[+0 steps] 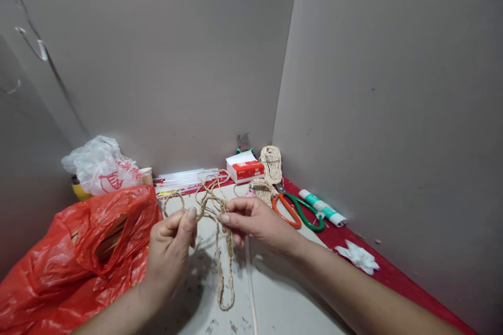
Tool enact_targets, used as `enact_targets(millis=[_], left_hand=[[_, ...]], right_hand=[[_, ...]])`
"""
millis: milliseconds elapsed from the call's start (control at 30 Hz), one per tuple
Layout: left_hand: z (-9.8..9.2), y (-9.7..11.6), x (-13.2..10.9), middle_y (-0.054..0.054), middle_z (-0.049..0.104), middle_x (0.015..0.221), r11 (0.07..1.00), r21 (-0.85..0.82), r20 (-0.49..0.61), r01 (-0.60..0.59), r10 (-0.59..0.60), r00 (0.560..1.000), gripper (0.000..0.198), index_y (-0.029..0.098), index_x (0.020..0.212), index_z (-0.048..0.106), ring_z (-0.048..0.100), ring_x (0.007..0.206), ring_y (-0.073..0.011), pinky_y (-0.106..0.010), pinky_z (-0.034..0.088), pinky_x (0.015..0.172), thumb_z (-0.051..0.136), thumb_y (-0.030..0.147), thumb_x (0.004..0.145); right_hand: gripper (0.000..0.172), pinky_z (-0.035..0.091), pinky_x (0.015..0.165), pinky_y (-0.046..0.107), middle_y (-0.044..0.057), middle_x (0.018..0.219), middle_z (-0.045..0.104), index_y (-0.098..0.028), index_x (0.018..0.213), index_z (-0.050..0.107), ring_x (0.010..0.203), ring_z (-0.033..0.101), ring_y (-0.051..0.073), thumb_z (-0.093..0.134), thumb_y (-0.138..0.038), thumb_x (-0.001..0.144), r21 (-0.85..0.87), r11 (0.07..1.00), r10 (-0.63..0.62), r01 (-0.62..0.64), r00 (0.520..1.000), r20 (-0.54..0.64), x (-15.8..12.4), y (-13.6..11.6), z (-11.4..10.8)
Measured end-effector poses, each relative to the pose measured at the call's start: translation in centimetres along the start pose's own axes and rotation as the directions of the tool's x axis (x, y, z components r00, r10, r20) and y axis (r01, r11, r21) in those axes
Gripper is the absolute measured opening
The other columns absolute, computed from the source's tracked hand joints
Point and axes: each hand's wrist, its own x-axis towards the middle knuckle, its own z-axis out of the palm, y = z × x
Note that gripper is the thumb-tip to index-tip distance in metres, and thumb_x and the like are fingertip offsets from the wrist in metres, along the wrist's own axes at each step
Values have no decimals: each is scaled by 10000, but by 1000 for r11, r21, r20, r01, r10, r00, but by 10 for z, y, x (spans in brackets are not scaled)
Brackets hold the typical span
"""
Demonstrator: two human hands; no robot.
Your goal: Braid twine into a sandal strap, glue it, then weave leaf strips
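A tan twisted straw cord [226, 306] hangs in loops between my two hands, above the pale table [291, 298]. My left hand [173, 238] pinches one part of it between thumb and fingertips. On the other side, my right hand [251, 220] is closed around a gathered bunch of the same cord. One long loop dangles below the right fingers, and looser loops spread beyond both hands. Behind my right hand lie a small woven straw piece [264, 189] and scissors [301, 212] with one orange and one green handle.
At left bulges a red plastic bag [129, 251] with strips inside; a white plastic bag [104, 162] sits behind it. Clear tubes [188, 179], a red-and-white box [247, 167] and a woven oval [271, 163] line the back. A roll [324, 208] and crumpled tissue [357, 256] lie right, by grey partitions [377, 115].
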Motion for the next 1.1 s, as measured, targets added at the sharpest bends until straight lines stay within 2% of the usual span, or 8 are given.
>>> enact_targets(millis=[100,233,433,533,633,800,967,1100], left_hand=[[-5,4,3,-33,636,941,975,92,-8,-203,205,979,106,214,942,623,589,873,-157,-278,473,813,602,240,841],[-7,-2,8,-76,581,1278,929,270,214,-254,199,956,422,250,1246,540,510,1194,-211,-391,368,1037,583,185,831],[-6,-9,13,-65,691,935,936,306,361,-171,52,931,316,196,1170,583,635,851,-188,-360,496,811,510,217,864],[-11,-6,16,-72,688,887,870,418,456,-263,49,888,342,204,1184,572,626,785,-201,-369,494,756,526,226,846],[-18,-5,21,-47,699,810,747,530,562,-403,47,826,282,229,1102,616,625,722,-206,-468,430,898,530,219,834],[-38,-10,38,-64,720,811,522,716,448,-464,166,878,263,248,1032,663,631,735,-240,-495,392,934,539,210,804],[-95,-1,59,-102,701,1046,347,810,351,-473,359,865,382,231,1138,651,621,906,-287,-394,434,847,529,186,779],[-150,14,46,5,714,808,508,818,157,-268,251,955,287,296,998,724,639,715,-222,-279,461,681,654,278,720]], right_hand=[[328,397,445,180,-53,516,539,-152,651,571,428,510,58,752,-423,686,-36,999,23,-21,998,63,-1,-2,-2],[290,405,441,179,-45,556,556,-154,656,591,432,503,53,733,-402,708,-71,997,40,-30,989,145,-4,-7,-2],[239,382,420,173,-46,543,542,-159,651,618,421,488,49,740,-358,703,-123,992,4,7,996,88,-4,-12,-9],[234,380,411,179,-41,537,542,-163,663,616,419,481,55,718,-365,724,-97,994,-51,51,999,11,-5,-17,-16],[214,384,398,196,-35,559,555,-174,686,614,411,475,64,709,-359,736,-28,990,-139,137,986,-89,-9,-26,-23],[187,412,420,217,-11,637,594,-189,718,643,454,478,75,729,-354,706,14,925,-353,380,872,-339,-23,-51,-30],[161,386,421,222,-11,669,609,-230,732,633,445,457,72,708,-371,713,-22,856,-451,516,727,-518,-38,-73,-37],[158,396,434,218,-21,638,594,-209,711,641,454,481,72,718,-346,724,-46,893,-432,448,824,-365,-39,-75,-40]])
